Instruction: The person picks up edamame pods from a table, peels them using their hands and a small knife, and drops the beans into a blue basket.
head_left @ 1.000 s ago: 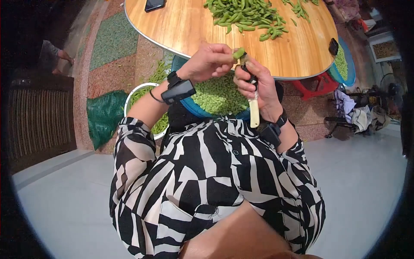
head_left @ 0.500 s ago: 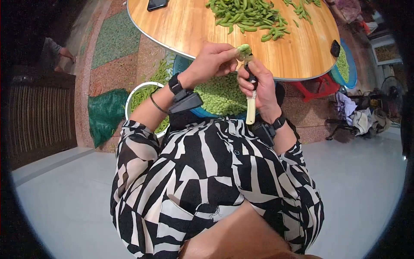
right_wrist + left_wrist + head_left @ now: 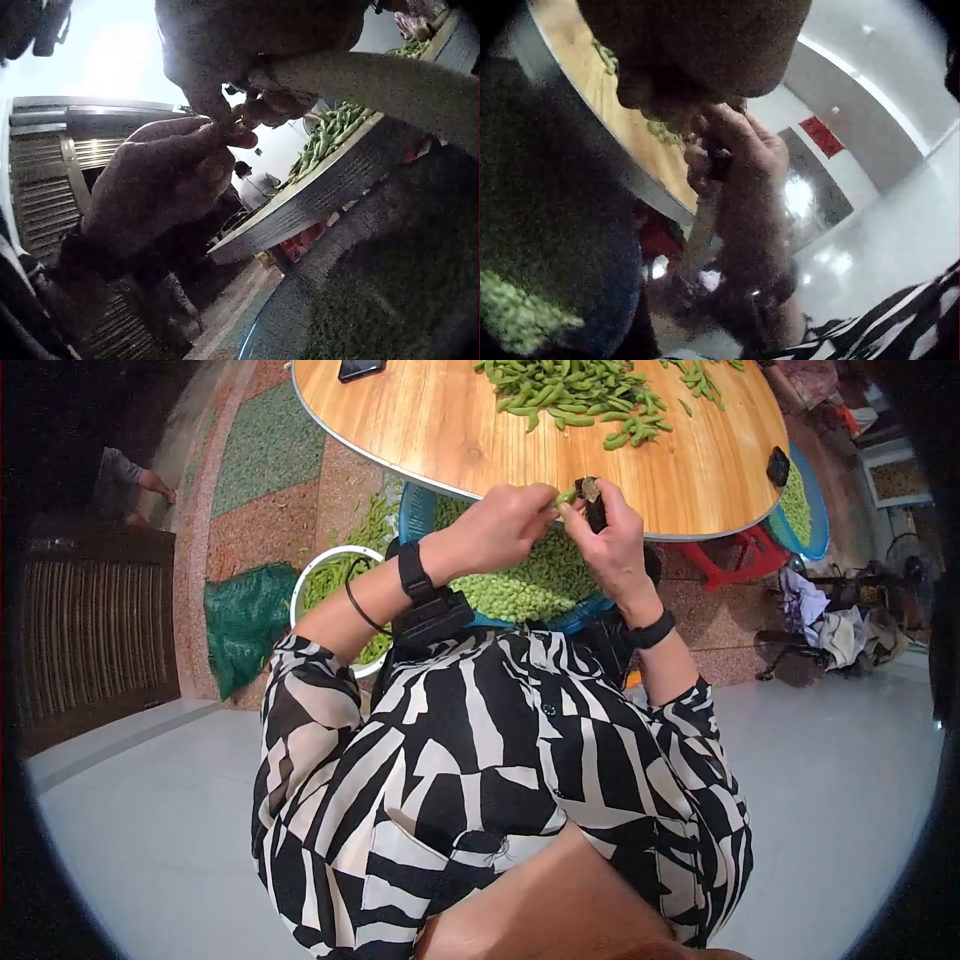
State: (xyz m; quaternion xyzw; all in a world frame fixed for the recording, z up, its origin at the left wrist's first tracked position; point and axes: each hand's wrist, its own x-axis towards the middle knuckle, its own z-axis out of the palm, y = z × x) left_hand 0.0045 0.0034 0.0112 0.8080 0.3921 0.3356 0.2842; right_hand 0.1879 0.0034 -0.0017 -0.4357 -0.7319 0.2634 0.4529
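Note:
Over a blue basin [image 3: 412, 510] of shelled green beans [image 3: 525, 588], the two hands meet at the table's near edge. My left hand [image 3: 498, 530] pinches a green bean pod [image 3: 567, 495] between thumb and fingertips. The right hand [image 3: 615, 540] grips a knife-like tool by its black middle [image 3: 597, 515], its short tip right at the pod. Its pale handle [image 3: 390, 86] shows in the right wrist view but is hidden in the head view. The left wrist view is dark, with the right hand [image 3: 739, 146] beyond the left one.
A heap of pods [image 3: 570, 395] lies on the round wooden table [image 3: 440, 435], near a phone [image 3: 360, 368]. At left stand a white bucket [image 3: 298, 610] of pods and a green sack [image 3: 245, 625]. Right of the table are a red stool [image 3: 735, 560] and another blue basin [image 3: 820, 530].
Both hands have come lower and closer together. The right hand has turned, so the pale handle no longer shows in the head view. The pod has moved down with the left hand.

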